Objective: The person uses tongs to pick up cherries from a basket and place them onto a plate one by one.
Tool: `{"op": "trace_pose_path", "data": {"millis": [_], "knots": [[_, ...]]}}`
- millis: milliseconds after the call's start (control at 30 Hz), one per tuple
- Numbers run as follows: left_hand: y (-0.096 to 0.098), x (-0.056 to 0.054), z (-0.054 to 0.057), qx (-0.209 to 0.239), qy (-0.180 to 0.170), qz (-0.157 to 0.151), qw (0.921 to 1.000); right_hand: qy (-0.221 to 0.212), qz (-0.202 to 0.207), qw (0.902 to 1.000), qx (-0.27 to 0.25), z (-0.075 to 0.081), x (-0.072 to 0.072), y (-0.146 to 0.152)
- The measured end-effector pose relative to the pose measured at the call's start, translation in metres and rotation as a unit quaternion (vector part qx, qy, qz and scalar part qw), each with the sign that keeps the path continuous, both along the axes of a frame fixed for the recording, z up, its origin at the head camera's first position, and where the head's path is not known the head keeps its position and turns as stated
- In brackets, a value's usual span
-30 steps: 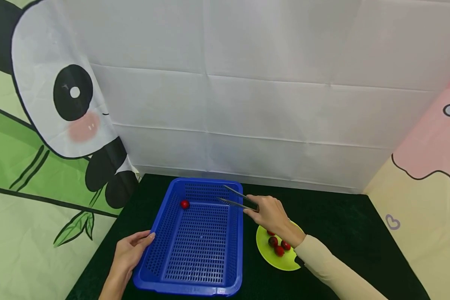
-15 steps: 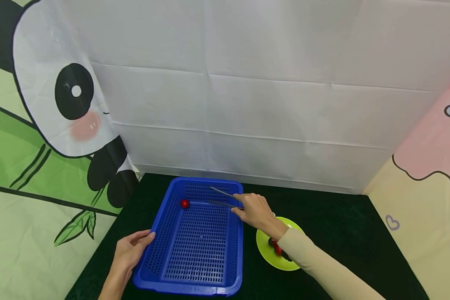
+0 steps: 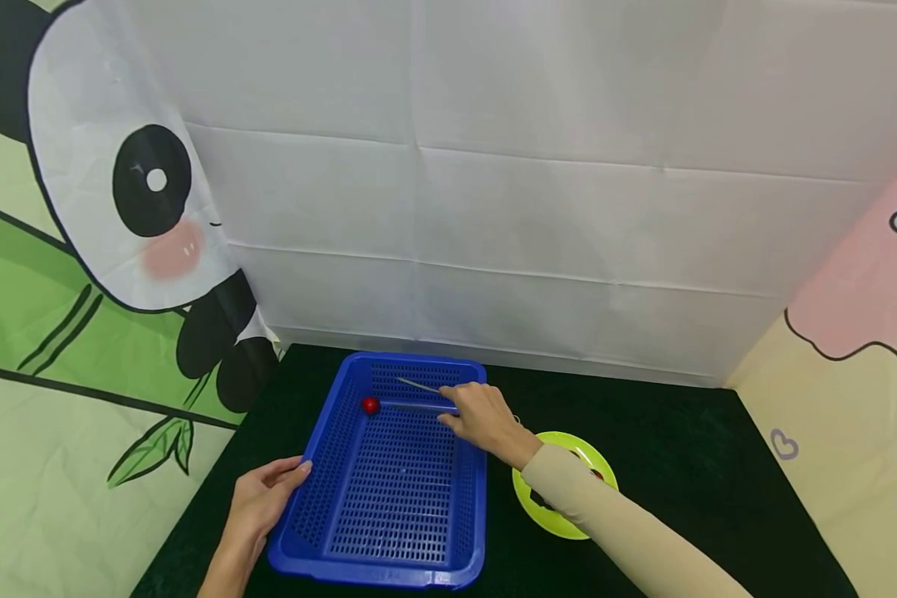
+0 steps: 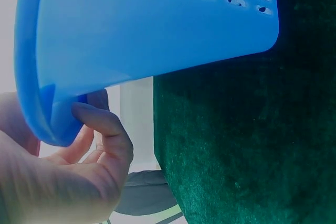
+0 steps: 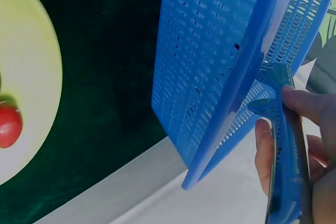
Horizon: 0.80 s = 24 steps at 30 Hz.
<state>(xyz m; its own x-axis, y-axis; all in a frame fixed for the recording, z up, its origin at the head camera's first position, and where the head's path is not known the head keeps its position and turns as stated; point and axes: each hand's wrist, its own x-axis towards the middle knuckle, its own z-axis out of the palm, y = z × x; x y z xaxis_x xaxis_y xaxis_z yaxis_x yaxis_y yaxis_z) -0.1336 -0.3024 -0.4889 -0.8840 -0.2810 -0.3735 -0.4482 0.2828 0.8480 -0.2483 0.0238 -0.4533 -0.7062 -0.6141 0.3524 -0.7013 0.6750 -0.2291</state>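
Observation:
My left hand (image 3: 265, 496) grips the left rim of a blue slotted plastic basket (image 3: 396, 507), fingers curled under its edge in the left wrist view. My right hand (image 3: 486, 421) holds metal tongs (image 3: 421, 385) by their arms, reaching over the basket's right rim. The tongs' tips (image 5: 262, 107) are spread, with nothing between them. One red cherry tomato (image 3: 370, 405) lies inside the basket at the far left, just left of the tongs. To the right, my sleeve covers part of a yellow-green plate (image 3: 556, 523); a red cherry tomato (image 5: 9, 125) on it shows in the right wrist view.
A dark green cloth (image 3: 680, 490) covers the table. A white sheet (image 3: 523, 208) hangs behind its far edge, with a panda-print cloth (image 3: 149, 266) at the left and a pink and yellow one (image 3: 852, 332) at the right.
My right hand has carried the tongs leftward and further into the basket, toward the red cherry tomato. My sleeve now hides most of the plate's fruit. My left hand keeps its place on the rim.

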Motion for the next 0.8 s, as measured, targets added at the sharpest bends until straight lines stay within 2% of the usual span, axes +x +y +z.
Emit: {"op": "trace_pose_path", "data": {"millis": [433,633,800], "knots": [[0.005,0.002,0.0,0.004,0.018,0.009,0.9998,-0.003,-0.021,0.999,0.04,-0.008,-0.009,-0.027],[0.008,0.003,0.0,0.008,0.022,0.011,0.9997,-0.024,-0.03,0.9977,0.056,-0.013,-0.011,-0.036],[0.008,0.002,0.0,0.004,0.02,0.016,0.9997,-0.012,-0.029,0.9976,0.062,-0.019,-0.012,-0.046]]}}
